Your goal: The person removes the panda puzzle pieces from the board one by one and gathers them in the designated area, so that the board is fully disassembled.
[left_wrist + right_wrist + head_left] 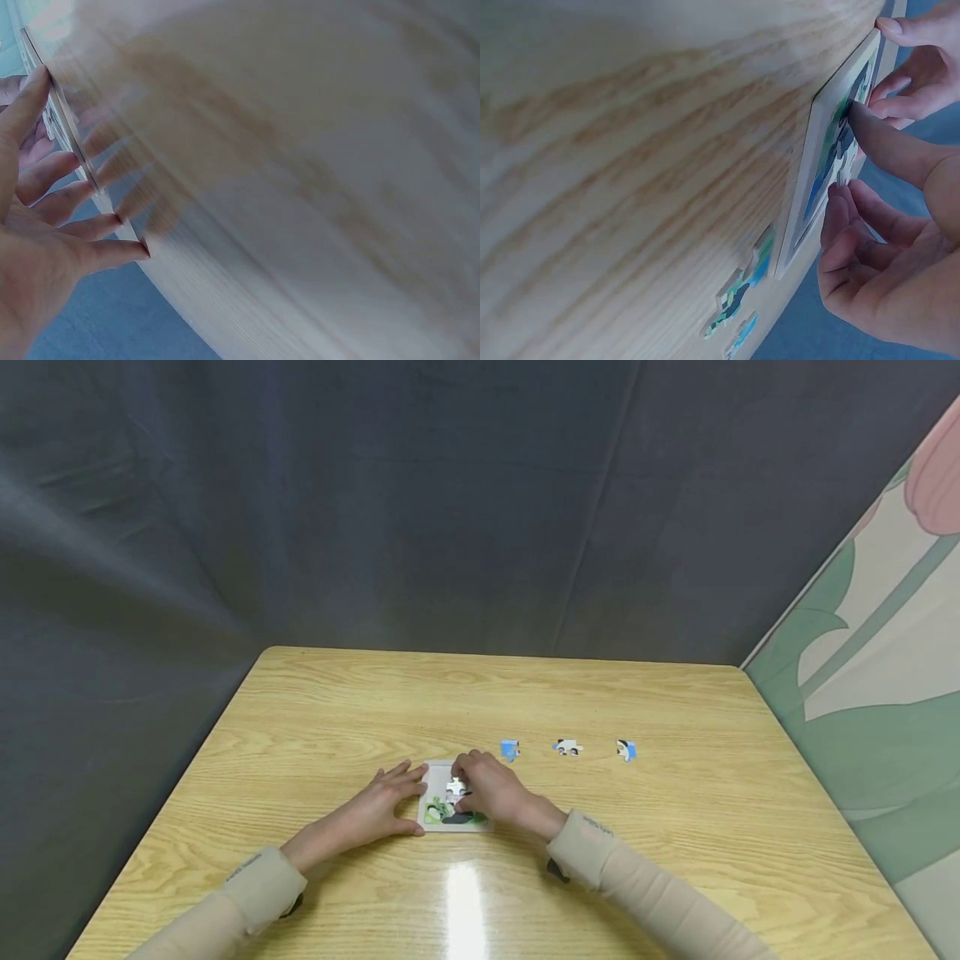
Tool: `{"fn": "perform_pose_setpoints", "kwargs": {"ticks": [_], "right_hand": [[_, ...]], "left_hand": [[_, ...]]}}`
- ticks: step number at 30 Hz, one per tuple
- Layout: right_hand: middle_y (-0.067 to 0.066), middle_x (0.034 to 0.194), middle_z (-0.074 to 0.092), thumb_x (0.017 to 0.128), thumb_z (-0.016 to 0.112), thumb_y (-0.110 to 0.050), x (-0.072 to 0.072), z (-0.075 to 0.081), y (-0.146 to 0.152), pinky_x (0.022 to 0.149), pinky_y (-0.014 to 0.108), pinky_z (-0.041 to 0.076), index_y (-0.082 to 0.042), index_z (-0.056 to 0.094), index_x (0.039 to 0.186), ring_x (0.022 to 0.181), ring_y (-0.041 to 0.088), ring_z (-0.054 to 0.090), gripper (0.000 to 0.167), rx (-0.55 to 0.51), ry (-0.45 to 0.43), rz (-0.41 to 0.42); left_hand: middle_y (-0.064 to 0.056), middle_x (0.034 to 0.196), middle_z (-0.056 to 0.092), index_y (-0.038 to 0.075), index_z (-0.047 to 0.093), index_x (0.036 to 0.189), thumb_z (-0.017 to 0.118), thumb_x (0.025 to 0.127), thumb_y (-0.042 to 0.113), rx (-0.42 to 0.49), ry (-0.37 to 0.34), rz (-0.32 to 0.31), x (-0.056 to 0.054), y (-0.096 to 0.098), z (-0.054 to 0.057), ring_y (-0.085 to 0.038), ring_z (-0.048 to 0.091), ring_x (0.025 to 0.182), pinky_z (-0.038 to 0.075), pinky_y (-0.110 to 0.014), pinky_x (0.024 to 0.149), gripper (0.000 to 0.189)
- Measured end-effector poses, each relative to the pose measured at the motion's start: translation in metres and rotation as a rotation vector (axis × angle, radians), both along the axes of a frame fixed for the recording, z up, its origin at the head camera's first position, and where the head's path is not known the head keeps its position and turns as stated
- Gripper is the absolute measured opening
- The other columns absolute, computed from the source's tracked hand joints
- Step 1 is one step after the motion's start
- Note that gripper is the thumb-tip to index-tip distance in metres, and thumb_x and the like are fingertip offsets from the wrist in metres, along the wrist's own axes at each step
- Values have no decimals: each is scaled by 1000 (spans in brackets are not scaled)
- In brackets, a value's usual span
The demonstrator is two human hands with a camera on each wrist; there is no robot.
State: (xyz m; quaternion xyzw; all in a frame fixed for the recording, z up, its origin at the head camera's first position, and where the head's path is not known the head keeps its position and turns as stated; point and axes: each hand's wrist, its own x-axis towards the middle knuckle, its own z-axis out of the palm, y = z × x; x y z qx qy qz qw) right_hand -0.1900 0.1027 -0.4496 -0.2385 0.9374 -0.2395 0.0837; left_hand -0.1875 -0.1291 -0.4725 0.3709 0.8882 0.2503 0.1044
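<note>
Wooden table (pixel 337 710): gripped piece (pixel 455 790), tab pointing away, long axis unclear.

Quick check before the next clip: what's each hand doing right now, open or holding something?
Left hand: open, touching the puzzle tray.
Right hand: closed, pinching a puzzle piece.

Glossy wood-grain table (pixel 360 710), matt cloth curtain (pixel 450 510)

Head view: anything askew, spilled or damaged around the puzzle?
Nothing stands out. The puzzle frame lies flat on the table; three loose pieces lie apart to its right, no damage visible at this size. The right hand hides part of the frame.
</note>
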Motion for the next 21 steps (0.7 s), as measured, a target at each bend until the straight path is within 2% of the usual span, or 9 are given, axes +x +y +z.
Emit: {"fn": "perform_pose_setpoints", "kwargs": {"ticks": [7, 21], "right_hand": [[2, 86, 57, 72, 86, -13, 4, 2, -1, 60, 20, 42, -3, 65, 106, 75, 12, 48, 41, 13, 62, 11], [4, 89, 60, 71, 85, -5, 6, 2, 2, 66, 21, 47, -3, 67, 107, 79, 13, 53, 40, 28, 136, 58]], "left_hand": [[-19, 150, 36, -3, 59, 127, 76, 81, 34, -1, -7, 7, 1, 0, 0, -45, 25, 139, 24, -71, 102, 62], [-19, 150, 37, -2, 59, 127, 75, 81, 36, -1, 7, 6, 0, 0, -2, -45, 27, 139, 25, -71, 102, 62]]}}
